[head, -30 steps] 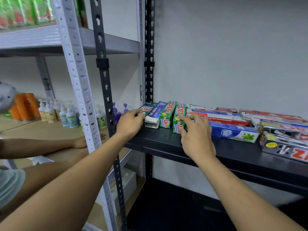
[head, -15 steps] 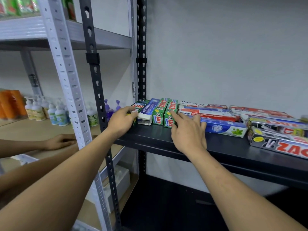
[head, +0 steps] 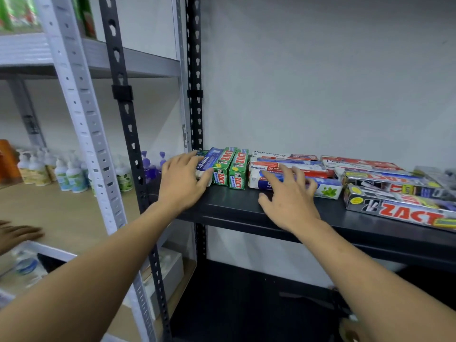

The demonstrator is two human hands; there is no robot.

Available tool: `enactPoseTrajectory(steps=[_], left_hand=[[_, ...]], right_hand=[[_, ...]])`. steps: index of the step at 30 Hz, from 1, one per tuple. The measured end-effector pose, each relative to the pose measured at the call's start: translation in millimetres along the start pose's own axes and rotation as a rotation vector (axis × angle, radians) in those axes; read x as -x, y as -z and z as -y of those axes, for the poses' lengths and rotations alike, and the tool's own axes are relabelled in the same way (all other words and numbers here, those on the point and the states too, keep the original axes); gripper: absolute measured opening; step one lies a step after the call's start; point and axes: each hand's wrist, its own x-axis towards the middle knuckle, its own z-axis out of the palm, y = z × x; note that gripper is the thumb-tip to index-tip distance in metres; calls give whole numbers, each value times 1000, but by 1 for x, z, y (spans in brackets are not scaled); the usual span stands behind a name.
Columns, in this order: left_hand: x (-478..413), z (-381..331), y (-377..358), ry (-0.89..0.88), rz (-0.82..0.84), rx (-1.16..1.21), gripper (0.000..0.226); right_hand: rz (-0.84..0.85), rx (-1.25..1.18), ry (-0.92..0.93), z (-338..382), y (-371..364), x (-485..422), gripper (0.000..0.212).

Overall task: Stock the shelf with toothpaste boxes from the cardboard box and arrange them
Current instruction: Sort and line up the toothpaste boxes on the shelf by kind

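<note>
Toothpaste boxes lie in rows on the black shelf point(head: 246, 208). At the left end stand a blue-and-white box point(head: 206, 161) and two green Zact boxes point(head: 232, 169). My left hand point(head: 181, 182) lies flat over the left end of this group, its fingers spread on the blue-and-white box. To the right lies a stack of long Pepsodent boxes point(head: 288, 166). My right hand point(head: 288, 201) rests with spread fingers on the front blue box point(head: 328, 188) of that stack. Silver Zact boxes point(head: 404, 208) fill the right end. No cardboard box is in view.
A black upright point(head: 128, 144) and a grey upright point(head: 81, 119) stand left of my left arm. The neighbouring wooden shelf point(head: 56, 211) holds small bottles point(head: 69, 174); another person's hand point(head: 17, 234) rests on its front edge. Bare black shelf lies in front of the boxes.
My right hand has slid right, from the green Zact boxes to the front blue box of the long stack. My left hand has spread flatter over the left boxes. The view shifted right.
</note>
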Motion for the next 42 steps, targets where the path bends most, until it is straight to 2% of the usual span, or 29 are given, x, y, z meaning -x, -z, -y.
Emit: enactPoseTrajectory(steps=[6,12,17,25,30,42], left_hand=[[-13,23,-8,216,78,61,72],[-18,40,-7,295,42,345,54],[-16,42,-11,310,71,302,43],[-16,39,-9,326,80,285,43],[-16,37,-7,322,86,297,42],[-14,34,-2,370,67,299,43]], right_hand=[[103,-24,72,-22,2,-5,65],[95,-99,94,-21,3,-13,61],[72,-112,115,-15,4,-18,60],[38,-111,324,20,-14,-46,69],[52,-81,416,35,-17,-52,63],[-73,-196,367,43,-15,-50,38]])
